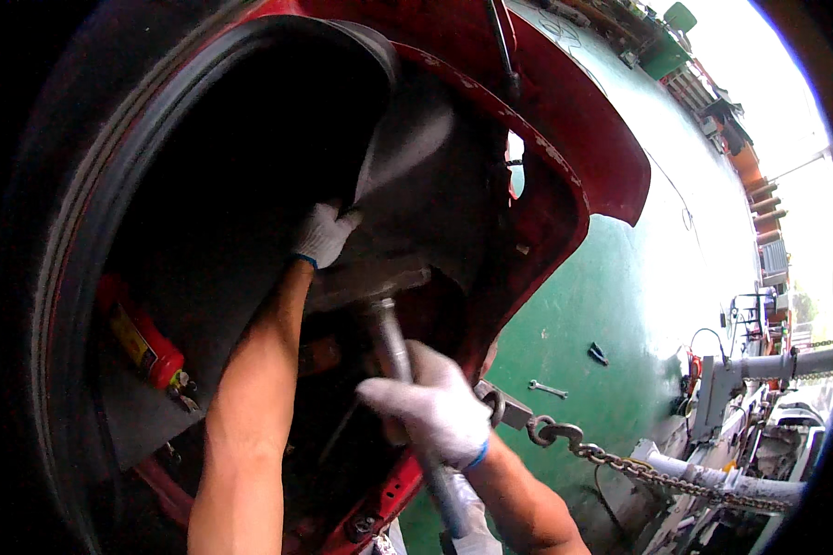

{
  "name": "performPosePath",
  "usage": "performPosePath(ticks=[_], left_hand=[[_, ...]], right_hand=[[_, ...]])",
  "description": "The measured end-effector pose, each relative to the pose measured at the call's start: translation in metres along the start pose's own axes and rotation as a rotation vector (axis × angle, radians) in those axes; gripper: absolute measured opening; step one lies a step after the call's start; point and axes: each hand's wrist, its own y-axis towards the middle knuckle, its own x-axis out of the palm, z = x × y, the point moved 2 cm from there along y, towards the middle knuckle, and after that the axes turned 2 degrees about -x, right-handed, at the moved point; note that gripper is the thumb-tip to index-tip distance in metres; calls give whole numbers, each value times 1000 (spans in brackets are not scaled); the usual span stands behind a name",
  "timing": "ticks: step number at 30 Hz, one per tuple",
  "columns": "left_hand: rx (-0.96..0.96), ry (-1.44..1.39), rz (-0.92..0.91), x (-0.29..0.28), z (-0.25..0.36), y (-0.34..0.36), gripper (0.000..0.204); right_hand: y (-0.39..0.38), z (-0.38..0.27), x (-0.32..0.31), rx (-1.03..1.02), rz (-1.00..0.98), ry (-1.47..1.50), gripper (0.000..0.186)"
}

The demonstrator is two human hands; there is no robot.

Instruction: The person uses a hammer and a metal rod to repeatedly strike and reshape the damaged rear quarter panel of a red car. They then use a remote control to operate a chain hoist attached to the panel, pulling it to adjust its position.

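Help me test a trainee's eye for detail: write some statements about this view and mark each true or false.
1. The right hand grips a hammer. True.
2. The left hand is bare. False: it wears a white glove.
3. A chain is to the right of the hammer. True.
4. The wrench hangs from the chain. False: it lies on the green floor.
5. A red cylinder is left of the left forearm. True.
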Motion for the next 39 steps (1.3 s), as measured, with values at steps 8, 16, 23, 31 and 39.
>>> performPosePath(ticks=[8,16,23,31,39], left_hand=[[-38,8,-22,3,11,0,44],[-92,38,-38,-6,27,-9,46],[30,-113,97,14,-11,-7,48],[3,-5,65,5,-14,-1,56],[-124,63,125,10,71,-76,55]], right_hand=[[-1,13,23,-43,134,116,37],[-6,17,-61,-120,356,27,27],[-2,18,-24,-50,160,61,35],[-42,43,-32,102,-178,229,47],[-99,116,-77,-27,-305,-105,55]])
